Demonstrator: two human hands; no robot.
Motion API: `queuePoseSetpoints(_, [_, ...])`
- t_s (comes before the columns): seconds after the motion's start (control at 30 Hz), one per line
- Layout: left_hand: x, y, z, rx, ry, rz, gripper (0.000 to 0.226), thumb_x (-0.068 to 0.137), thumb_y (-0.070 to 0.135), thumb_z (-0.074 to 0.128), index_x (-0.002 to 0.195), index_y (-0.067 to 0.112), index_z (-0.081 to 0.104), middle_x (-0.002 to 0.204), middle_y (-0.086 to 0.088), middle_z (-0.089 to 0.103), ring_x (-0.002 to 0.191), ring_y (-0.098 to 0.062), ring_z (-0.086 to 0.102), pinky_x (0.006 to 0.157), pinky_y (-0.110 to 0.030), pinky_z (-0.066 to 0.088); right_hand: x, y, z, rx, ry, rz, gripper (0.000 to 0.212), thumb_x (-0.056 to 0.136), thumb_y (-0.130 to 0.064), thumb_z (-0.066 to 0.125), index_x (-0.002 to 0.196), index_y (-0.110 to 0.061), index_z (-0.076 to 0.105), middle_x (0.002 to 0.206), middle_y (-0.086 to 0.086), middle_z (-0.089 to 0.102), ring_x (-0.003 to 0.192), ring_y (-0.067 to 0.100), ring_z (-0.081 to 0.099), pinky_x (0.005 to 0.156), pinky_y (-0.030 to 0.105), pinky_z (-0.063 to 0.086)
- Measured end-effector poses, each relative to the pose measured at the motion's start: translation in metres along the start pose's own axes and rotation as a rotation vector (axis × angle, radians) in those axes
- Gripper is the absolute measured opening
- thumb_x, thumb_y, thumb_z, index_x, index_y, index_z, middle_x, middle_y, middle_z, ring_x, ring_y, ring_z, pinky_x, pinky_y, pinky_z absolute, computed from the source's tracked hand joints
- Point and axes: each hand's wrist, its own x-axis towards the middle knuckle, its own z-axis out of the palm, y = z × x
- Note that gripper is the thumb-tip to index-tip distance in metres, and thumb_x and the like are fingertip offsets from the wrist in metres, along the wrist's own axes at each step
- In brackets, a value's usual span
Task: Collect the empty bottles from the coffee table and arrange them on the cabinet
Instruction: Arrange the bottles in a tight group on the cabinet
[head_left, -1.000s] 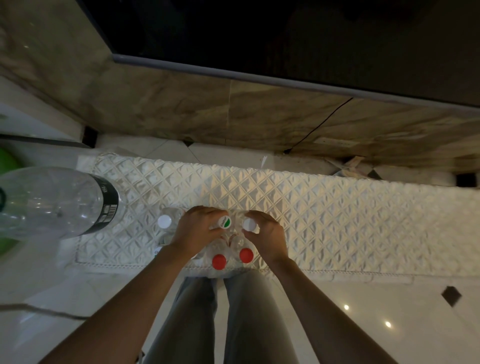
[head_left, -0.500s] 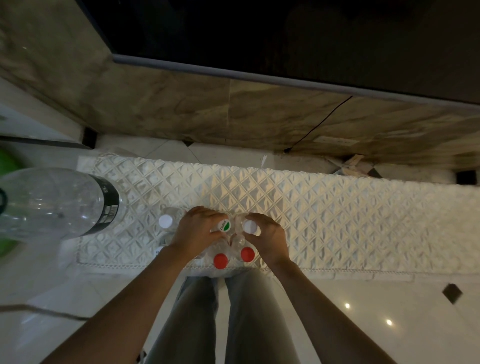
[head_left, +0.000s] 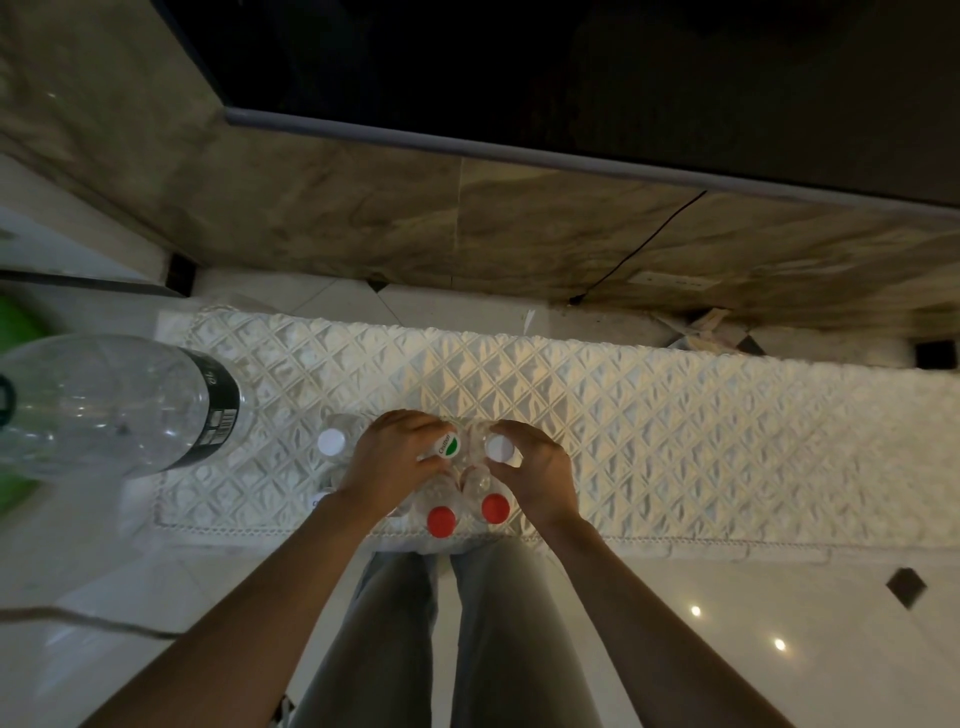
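Head view: the left hand (head_left: 392, 460) curls its fingers around the neck of a clear bottle with a green-and-white cap (head_left: 448, 447). The right hand (head_left: 535, 467) pinches the neck of the white-capped bottle (head_left: 497, 448) right beside it. Both bottles stand upright on the white quilted runner (head_left: 675, 415) covering the cabinet top. Just nearer the person than the two grips stand two red-capped bottles (head_left: 441, 521), touching one another. Left of the left hand stands another white-capped bottle (head_left: 331, 442). Further left, well apart, looms a large clear bottle (head_left: 104, 405) with a dark label.
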Motion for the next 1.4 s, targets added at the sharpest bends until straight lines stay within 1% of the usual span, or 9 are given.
queuePoseSetpoints(0.13, [0.001,0.0,0.001,0.003,0.006,0.004,0.038,0.067,0.015,0.082,0.102,0.008,0.07,0.096,-0.008,0.073,0.088,-0.026,0.068,0.078,-0.036,0.054,0.002,0.002,0.004,0.0,-0.008,0.014,0.039,0.075,-0.019,0.076,0.113,-0.018,0.067,0.118,-0.001,0.066,0.105,0.016,0.061,0.09,0.021,0.043])
queuePoseSetpoints(0.27, [0.0,0.0,0.002,-0.007,0.007,-0.025,0.038,0.074,0.018,0.077,0.11,0.01,0.067,0.101,-0.007,0.072,0.093,-0.025,0.067,0.082,-0.038,0.054,0.003,0.004,0.008,0.001,0.004,0.011,0.037,0.076,-0.023,0.074,0.112,-0.02,0.066,0.116,-0.002,0.066,0.103,0.015,0.061,0.087,0.022,0.045])
queuePoseSetpoints(0.43, [-0.003,-0.001,0.005,0.006,0.017,-0.042,0.039,0.073,0.023,0.078,0.108,0.011,0.067,0.1,-0.006,0.072,0.093,-0.024,0.066,0.084,-0.038,0.053,0.003,0.003,0.009,-0.012,0.012,-0.009,0.038,0.075,-0.023,0.075,0.111,-0.021,0.064,0.115,-0.004,0.065,0.101,0.014,0.06,0.082,0.024,0.047])
queuePoseSetpoints(0.63, [-0.016,0.0,-0.003,0.035,0.024,-0.022,0.044,0.066,0.017,0.083,0.106,0.007,0.067,0.103,-0.01,0.07,0.097,-0.029,0.065,0.086,-0.041,0.052,-0.005,-0.002,0.004,-0.025,-0.004,-0.028,0.044,0.074,-0.02,0.075,0.116,-0.018,0.061,0.121,-0.002,0.062,0.106,0.016,0.06,0.088,0.028,0.049])
queuePoseSetpoints(0.77, [-0.034,0.002,-0.014,0.082,0.044,-0.029,0.049,0.065,0.015,0.084,0.109,0.002,0.066,0.11,-0.015,0.067,0.107,-0.032,0.061,0.091,-0.046,0.051,-0.02,-0.012,-0.004,-0.032,0.06,-0.05,0.049,0.077,-0.019,0.074,0.122,-0.015,0.056,0.123,0.001,0.06,0.111,0.017,0.058,0.093,0.025,0.046])
queuePoseSetpoints(0.87, [-0.05,0.005,-0.021,0.149,0.077,-0.033,0.05,0.067,0.019,0.083,0.11,0.002,0.066,0.114,-0.015,0.066,0.109,-0.031,0.061,0.091,-0.045,0.051,-0.037,-0.017,-0.009,-0.029,0.144,-0.042,0.046,0.081,-0.02,0.071,0.124,-0.014,0.056,0.127,0.004,0.057,0.115,0.02,0.055,0.094,0.029,0.047])
queuePoseSetpoints(1.1, [-0.084,0.006,-0.014,0.168,0.092,-0.109,0.053,0.063,0.02,0.086,0.109,0.005,0.066,0.112,-0.015,0.066,0.108,-0.033,0.061,0.089,-0.045,0.052,-0.077,-0.013,0.0,-0.042,0.202,-0.097,0.039,0.078,-0.024,0.074,0.114,-0.016,0.062,0.118,0.002,0.062,0.107,0.019,0.059,0.084,0.026,0.049])
queuePoseSetpoints(1.2, [-0.092,0.007,-0.005,0.145,0.057,-0.074,0.054,0.062,0.022,0.086,0.11,0.007,0.067,0.112,-0.013,0.067,0.111,-0.032,0.06,0.091,-0.048,0.05,-0.085,-0.011,0.012,-0.099,0.15,-0.168,0.043,0.073,-0.027,0.077,0.112,-0.019,0.062,0.116,-0.001,0.062,0.106,0.017,0.057,0.081,0.024,0.048])
queuePoseSetpoints(1.4, [-0.085,0.015,0.018,0.178,0.021,0.014,0.053,0.061,0.033,0.086,0.106,0.012,0.067,0.107,-0.007,0.069,0.106,-0.029,0.062,0.092,-0.049,0.049,-0.08,-0.005,0.033,-0.009,0.086,0.032,0.047,0.075,-0.019,0.075,0.12,-0.018,0.059,0.117,0.001,0.062,0.104,0.02,0.059,0.084,0.02,0.041])
